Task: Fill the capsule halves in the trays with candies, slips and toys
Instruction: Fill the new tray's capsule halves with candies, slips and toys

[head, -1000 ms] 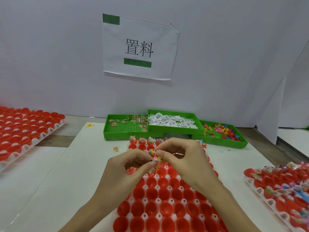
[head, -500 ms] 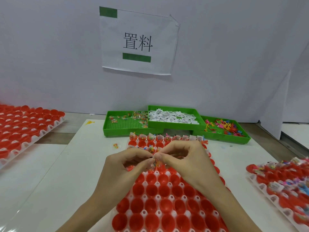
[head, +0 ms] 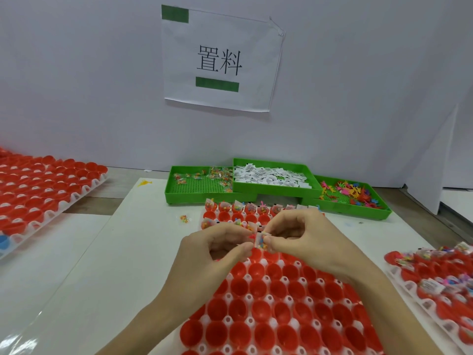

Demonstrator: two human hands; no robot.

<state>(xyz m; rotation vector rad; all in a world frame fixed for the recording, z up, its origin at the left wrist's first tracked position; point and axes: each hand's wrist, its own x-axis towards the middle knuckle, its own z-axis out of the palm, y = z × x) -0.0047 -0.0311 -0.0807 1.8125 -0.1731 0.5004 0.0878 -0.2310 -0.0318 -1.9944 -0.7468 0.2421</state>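
A white tray of red capsule halves [head: 268, 303] lies in front of me; its far rows hold candy packets, slips and toys, the near rows are bare. My right hand [head: 312, 242] pinches a small clear candy packet [head: 262, 242] above the tray's third row. My left hand [head: 217, 252] hovers just left of it with thumb and fingers curled, tips close to the packet; whether it holds anything I cannot tell. Three green bins stand behind: candy packets [head: 202, 185], white slips [head: 271, 178], coloured toys [head: 350, 196].
A tray of bare red halves [head: 38, 193] sits at far left. A tray of filled halves [head: 435, 272] lies at the right edge. One loose candy packet [head: 184, 218] lies on the white mat left of the middle tray. A white wall with a paper sign stands behind.
Both hands stayed together over the far rows, shifting slightly nearer. The camera tilted down a little. The candy packet now shows more clearly between the right fingers.
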